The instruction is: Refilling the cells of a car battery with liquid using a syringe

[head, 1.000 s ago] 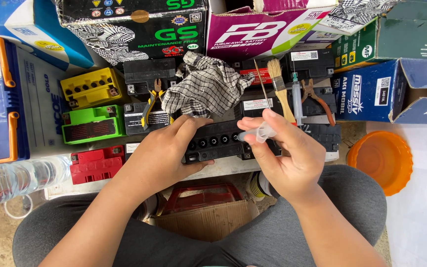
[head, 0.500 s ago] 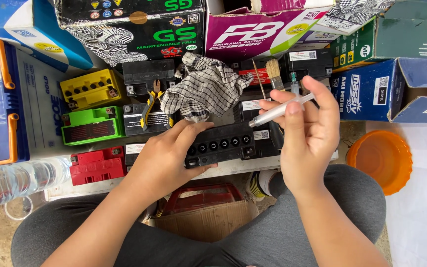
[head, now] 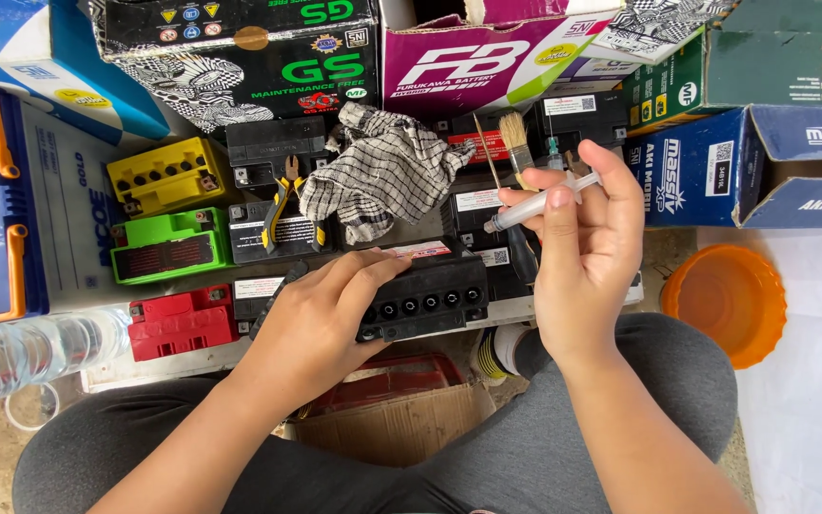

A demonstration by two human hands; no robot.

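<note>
Far left on the worktop (head: pixel 145 366) sit yellow, green and red batteries (head: pixel 171 246), untouched. The left hand (head: pixel 321 319) is closed on the black battery (head: pixel 425 297), tipping it off the worktop edge; its row of filler holes stands open. The right hand (head: pixel 582 252) pinches a syringe (head: pixel 539 202) above it, tip well clear of the holes, so filling looks yet to begin

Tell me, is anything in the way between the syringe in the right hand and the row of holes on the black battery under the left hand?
Nothing visible blocks it. The right hand holds the syringe up above the black battery. The left hand grips the battery's left end, leaving the holes uncovered. The paintbrush lies behind, clear of that gap.
</note>
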